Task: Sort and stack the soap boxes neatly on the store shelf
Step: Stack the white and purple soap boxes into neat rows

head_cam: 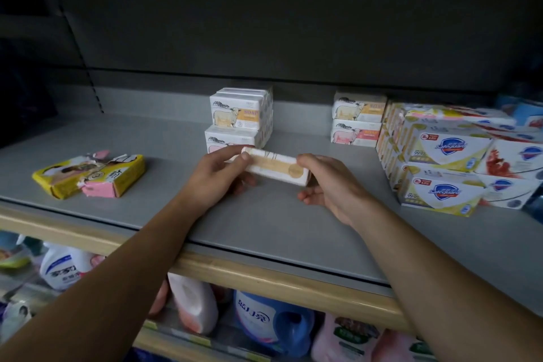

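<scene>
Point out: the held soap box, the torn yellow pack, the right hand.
held soap box (276,169), head view, on its tan top face.
torn yellow pack (123,174), head view, on its yellow end.
right hand (330,186), head view, back of the hand.

bare shelf (164,138) left, soap stacks (239,117) behind, Safeguard boxes (446,156) right

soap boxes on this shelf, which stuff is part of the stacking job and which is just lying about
Part of the job:
- soap box held in left hand and right hand
- middle stack of sheep soap boxes
- small stack further right
- Safeguard packs
- grey shelf

Lying about:
- torn yellow packet
- detergent bottles on the shelf below
</scene>
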`<state>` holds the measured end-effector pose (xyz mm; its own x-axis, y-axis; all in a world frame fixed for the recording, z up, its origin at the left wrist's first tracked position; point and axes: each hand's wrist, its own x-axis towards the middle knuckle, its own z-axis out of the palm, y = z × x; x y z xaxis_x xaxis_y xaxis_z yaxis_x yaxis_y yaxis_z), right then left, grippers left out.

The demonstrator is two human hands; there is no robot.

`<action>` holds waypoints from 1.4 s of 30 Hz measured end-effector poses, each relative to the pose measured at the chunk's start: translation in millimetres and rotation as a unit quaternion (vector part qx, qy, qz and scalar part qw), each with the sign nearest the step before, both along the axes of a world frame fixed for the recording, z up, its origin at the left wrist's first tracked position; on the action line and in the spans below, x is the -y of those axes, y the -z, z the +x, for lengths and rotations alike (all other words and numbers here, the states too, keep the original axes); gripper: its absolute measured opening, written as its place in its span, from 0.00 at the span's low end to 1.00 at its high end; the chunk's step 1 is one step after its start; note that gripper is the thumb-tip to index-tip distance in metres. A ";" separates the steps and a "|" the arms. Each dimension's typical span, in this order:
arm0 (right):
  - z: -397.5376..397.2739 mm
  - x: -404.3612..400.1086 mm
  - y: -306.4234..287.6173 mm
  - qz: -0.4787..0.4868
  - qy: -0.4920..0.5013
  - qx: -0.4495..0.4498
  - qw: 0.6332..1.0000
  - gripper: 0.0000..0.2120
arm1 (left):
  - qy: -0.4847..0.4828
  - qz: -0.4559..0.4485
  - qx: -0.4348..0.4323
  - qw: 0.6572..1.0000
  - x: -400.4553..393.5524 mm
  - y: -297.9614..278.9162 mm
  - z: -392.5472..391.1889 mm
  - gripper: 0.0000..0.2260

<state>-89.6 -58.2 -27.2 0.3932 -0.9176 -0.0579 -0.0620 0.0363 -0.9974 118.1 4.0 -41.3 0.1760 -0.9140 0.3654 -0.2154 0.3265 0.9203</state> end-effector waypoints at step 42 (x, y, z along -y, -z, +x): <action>4.5 -11.2 12.7 -0.263 0.052 -0.125 0.955 0.10 | -0.156 -0.057 0.159 0.973 -6.5 -2.5 -2.5 0.06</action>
